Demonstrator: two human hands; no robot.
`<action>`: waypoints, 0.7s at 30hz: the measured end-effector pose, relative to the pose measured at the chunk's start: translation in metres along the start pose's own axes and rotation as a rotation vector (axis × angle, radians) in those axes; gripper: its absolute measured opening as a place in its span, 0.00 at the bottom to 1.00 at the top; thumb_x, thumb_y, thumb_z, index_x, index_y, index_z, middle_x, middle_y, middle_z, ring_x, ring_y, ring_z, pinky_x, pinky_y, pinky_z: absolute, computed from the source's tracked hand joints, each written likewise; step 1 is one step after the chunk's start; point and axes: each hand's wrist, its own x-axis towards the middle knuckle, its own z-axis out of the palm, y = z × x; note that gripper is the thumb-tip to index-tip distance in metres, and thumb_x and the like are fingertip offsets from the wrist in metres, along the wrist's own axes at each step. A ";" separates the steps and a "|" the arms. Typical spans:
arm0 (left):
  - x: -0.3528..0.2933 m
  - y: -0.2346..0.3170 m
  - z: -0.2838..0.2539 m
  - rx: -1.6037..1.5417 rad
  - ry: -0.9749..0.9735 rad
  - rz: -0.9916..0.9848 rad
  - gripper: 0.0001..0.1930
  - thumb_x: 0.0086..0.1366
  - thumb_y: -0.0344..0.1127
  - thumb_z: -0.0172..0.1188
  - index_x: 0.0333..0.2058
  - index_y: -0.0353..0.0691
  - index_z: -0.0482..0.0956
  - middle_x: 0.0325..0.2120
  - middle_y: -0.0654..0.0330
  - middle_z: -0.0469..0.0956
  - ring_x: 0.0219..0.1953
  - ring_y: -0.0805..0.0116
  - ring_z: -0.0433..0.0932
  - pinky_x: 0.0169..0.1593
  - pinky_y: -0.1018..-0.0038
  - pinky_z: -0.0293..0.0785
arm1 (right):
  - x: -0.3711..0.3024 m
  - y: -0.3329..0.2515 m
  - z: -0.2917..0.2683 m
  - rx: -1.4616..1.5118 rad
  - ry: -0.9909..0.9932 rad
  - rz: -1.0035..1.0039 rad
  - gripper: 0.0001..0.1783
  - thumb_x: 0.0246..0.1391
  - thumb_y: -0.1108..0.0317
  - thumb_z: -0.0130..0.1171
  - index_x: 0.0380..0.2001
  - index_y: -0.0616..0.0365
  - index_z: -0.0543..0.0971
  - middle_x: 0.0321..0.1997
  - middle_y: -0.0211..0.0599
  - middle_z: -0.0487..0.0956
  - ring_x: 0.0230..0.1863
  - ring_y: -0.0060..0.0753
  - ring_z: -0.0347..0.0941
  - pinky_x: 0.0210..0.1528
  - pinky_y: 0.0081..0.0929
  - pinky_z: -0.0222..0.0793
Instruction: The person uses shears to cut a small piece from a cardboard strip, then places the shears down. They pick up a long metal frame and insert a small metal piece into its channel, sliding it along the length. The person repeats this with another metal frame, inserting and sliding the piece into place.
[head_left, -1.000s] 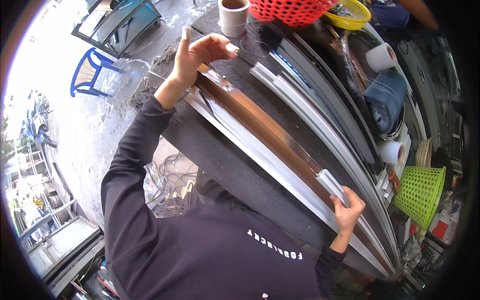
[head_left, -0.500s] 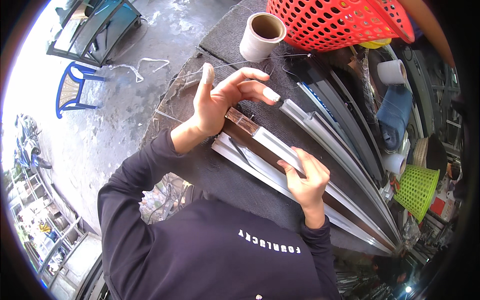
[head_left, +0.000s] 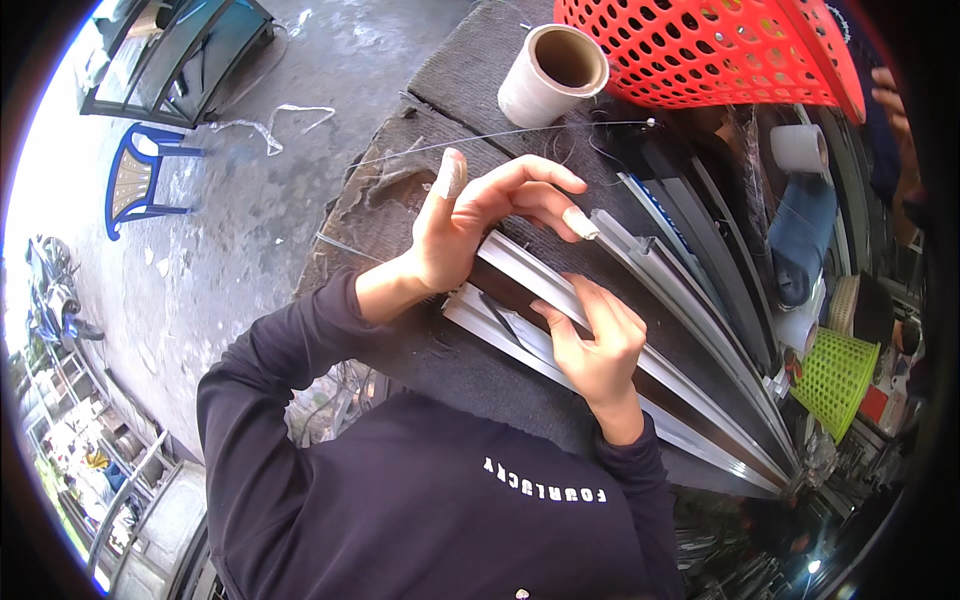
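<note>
My right hand (head_left: 598, 350) grips a long silver-white metal profile (head_left: 530, 268) between thumb and fingers, partway along its length. The profile lies over a brown strip (head_left: 508, 287), and its near-left end reaches the palm of my left hand (head_left: 480, 220). That left hand is open, thumb raised and fingers curved loosely above the profile's end, with pale wrapping on the thumb and one fingertip. Below runs another white profile (head_left: 490, 322) with a dark slim piece lying on it. To the right, further silver profiles (head_left: 690, 310) lie lengthwise.
A white roll with a cardboard core (head_left: 555, 75) stands near a red perforated basket (head_left: 700, 50) at the back. Dark strips, a blue roll (head_left: 798, 240) and a green basket (head_left: 835, 382) crowd the right. A thin wire (head_left: 450, 145) crosses behind my left hand. Another person's hand (head_left: 890, 100) shows at upper right.
The gripped profile has slid toward my left hand, covering the brown end section that showed before. My right hand moved slightly up and left with it; the left stays open.
</note>
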 end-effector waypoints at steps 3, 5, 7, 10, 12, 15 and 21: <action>0.000 -0.005 0.001 -0.080 -0.009 -0.010 0.56 0.65 0.79 0.14 0.59 0.33 0.71 0.43 0.48 0.82 0.48 0.60 0.79 0.61 0.64 0.66 | -0.001 0.000 0.002 0.007 0.014 -0.004 0.19 0.44 0.69 0.75 0.38 0.68 0.81 0.35 0.49 0.84 0.32 0.48 0.83 0.35 0.36 0.78; 0.000 -0.006 0.001 0.014 0.011 -0.032 0.58 0.63 0.81 0.14 0.59 0.32 0.71 0.43 0.49 0.82 0.46 0.60 0.79 0.59 0.65 0.67 | -0.003 0.002 0.001 0.020 0.029 0.046 0.18 0.42 0.71 0.76 0.36 0.69 0.83 0.34 0.50 0.85 0.33 0.49 0.85 0.36 0.36 0.79; 0.000 -0.008 0.002 0.067 0.033 -0.022 0.59 0.61 0.83 0.15 0.58 0.32 0.72 0.41 0.50 0.83 0.45 0.62 0.79 0.54 0.69 0.65 | -0.002 0.007 0.004 0.041 0.093 -0.023 0.19 0.43 0.68 0.77 0.36 0.69 0.83 0.32 0.49 0.85 0.31 0.48 0.84 0.34 0.36 0.79; -0.002 -0.008 0.001 0.338 0.046 0.008 0.57 0.62 0.84 0.16 0.55 0.32 0.72 0.40 0.48 0.81 0.45 0.59 0.78 0.57 0.66 0.66 | -0.001 0.014 0.004 0.077 0.018 0.070 0.21 0.44 0.60 0.77 0.34 0.67 0.84 0.26 0.47 0.82 0.25 0.49 0.80 0.29 0.38 0.76; -0.005 -0.009 0.002 0.375 0.175 0.031 0.51 0.68 0.78 0.18 0.55 0.33 0.72 0.41 0.51 0.81 0.46 0.59 0.78 0.56 0.65 0.66 | 0.000 0.017 0.004 0.068 -0.046 0.140 0.21 0.49 0.56 0.73 0.37 0.65 0.85 0.32 0.47 0.82 0.36 0.47 0.80 0.39 0.37 0.77; -0.012 -0.009 0.003 0.650 0.306 0.165 0.40 0.75 0.68 0.27 0.56 0.35 0.73 0.43 0.54 0.81 0.49 0.61 0.78 0.56 0.64 0.67 | -0.005 0.017 0.004 -0.064 -0.058 0.162 0.24 0.57 0.53 0.66 0.45 0.66 0.84 0.57 0.52 0.75 0.58 0.52 0.71 0.61 0.43 0.69; -0.039 0.004 0.036 1.090 0.433 0.302 0.26 0.77 0.52 0.43 0.56 0.34 0.74 0.47 0.54 0.79 0.49 0.65 0.76 0.54 0.67 0.69 | -0.084 0.016 -0.046 0.071 0.188 0.182 0.25 0.60 0.56 0.63 0.53 0.64 0.78 0.61 0.48 0.73 0.61 0.50 0.70 0.63 0.44 0.67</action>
